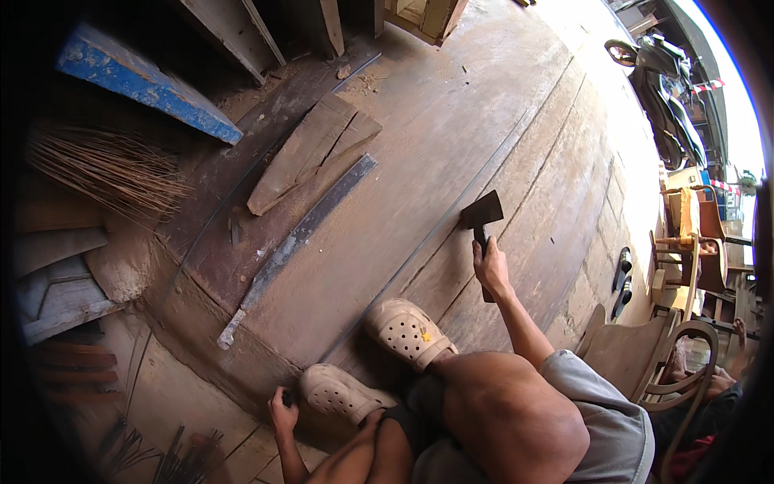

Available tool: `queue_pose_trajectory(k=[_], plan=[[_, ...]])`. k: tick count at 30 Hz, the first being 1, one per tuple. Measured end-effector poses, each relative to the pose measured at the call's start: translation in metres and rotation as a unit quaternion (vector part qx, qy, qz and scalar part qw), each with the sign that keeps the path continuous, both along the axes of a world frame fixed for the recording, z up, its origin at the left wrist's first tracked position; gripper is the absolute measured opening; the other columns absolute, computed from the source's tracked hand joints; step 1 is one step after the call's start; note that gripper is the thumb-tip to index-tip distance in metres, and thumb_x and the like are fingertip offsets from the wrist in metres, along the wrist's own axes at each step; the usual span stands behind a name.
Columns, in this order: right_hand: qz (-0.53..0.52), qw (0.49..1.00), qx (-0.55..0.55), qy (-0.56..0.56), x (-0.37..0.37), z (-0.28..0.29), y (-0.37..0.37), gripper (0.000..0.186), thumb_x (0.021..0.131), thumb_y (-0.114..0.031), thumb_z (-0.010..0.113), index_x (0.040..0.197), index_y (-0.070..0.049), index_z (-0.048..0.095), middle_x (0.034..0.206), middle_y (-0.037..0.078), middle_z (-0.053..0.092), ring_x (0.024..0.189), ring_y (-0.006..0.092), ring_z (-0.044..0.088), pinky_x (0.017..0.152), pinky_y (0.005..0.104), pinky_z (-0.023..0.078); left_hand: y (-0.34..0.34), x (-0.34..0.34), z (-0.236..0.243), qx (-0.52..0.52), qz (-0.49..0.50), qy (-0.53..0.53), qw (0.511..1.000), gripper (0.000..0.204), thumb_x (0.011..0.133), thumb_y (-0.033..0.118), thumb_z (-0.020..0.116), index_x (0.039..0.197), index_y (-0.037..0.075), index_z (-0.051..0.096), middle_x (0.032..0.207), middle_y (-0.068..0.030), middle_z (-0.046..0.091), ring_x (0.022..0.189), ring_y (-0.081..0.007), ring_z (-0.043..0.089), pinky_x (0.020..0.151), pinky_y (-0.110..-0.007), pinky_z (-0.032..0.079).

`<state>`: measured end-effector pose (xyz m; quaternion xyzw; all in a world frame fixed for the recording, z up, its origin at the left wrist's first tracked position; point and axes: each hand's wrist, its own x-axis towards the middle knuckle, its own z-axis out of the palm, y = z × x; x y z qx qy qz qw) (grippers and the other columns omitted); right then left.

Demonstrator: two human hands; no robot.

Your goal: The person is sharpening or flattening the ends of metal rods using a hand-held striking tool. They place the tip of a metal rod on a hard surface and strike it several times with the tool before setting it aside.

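My right hand (pixel 492 270) is closed round the handle of a dark, broad-bladed scraper (pixel 482 210). It holds the tool over the worn floor to the right of my feet, blade pointing away from me; whether the blade touches the floor I cannot tell. Low on the left, beside my beige clog (pixel 343 393), is my left hand (pixel 282 413). Its fingers are curled round a small dark object (pixel 286 398), too small to name. Ahead lie a thick, split wooden block (pixel 314 149) and a long, flat dark bar (pixel 298 242) with a worn pale end.
A twig broom (pixel 105 169) and a blue-painted board (pixel 149 85) stand at left, near stacked wood pieces (pixel 68 298). Sandals (pixel 622 282), wooden chairs (pixel 689 242) and a motorcycle (pixel 665 105) are to the right. Another person's hand (pixel 717 383) shows at lower right.
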<state>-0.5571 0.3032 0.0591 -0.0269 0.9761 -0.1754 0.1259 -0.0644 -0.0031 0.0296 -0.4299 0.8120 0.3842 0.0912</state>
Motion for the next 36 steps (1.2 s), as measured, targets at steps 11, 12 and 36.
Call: queue_pose_trajectory(k=[11,12,36], plan=[[0.012,1.000,0.000,-0.012,0.006,0.004,0.005,0.034,0.096,-0.032,0.054,0.101,0.000,0.043,0.078,0.036,0.061,0.077,0.0550,0.060,0.066,0.0595,0.048,0.009,0.019,-0.030,-0.066,-0.037,-0.006,0.997,0.018,0.089,0.010,0.056,0.099,-0.002,0.065,0.094,-0.0264,0.064,0.088,-0.0483,0.059,0.077,-0.051,0.046],[0.007,1.000,-0.002,-0.008,0.006,0.002,0.007,0.034,0.096,-0.032,0.055,0.101,0.000,0.044,0.078,0.036,0.061,0.078,0.0552,0.060,0.065,0.0593,0.047,0.007,0.020,-0.030,-0.067,-0.045,-0.004,0.997,0.019,0.090,0.011,0.056,0.099,-0.002,0.065,0.094,-0.0270,0.064,0.087,-0.0488,0.059,0.076,-0.051,0.047],[0.052,0.998,0.005,-0.033,-0.019,0.033,0.007,0.037,0.096,-0.034,0.056,0.095,0.003,0.052,0.071,0.029,0.061,0.064,0.0450,0.062,0.059,0.0504,0.048,-0.013,-0.017,0.002,0.085,-0.065,-0.123,0.987,0.020,0.091,0.010,0.052,0.093,-0.007,0.061,0.092,-0.0321,0.057,0.096,-0.0484,0.055,0.071,-0.049,0.046]])
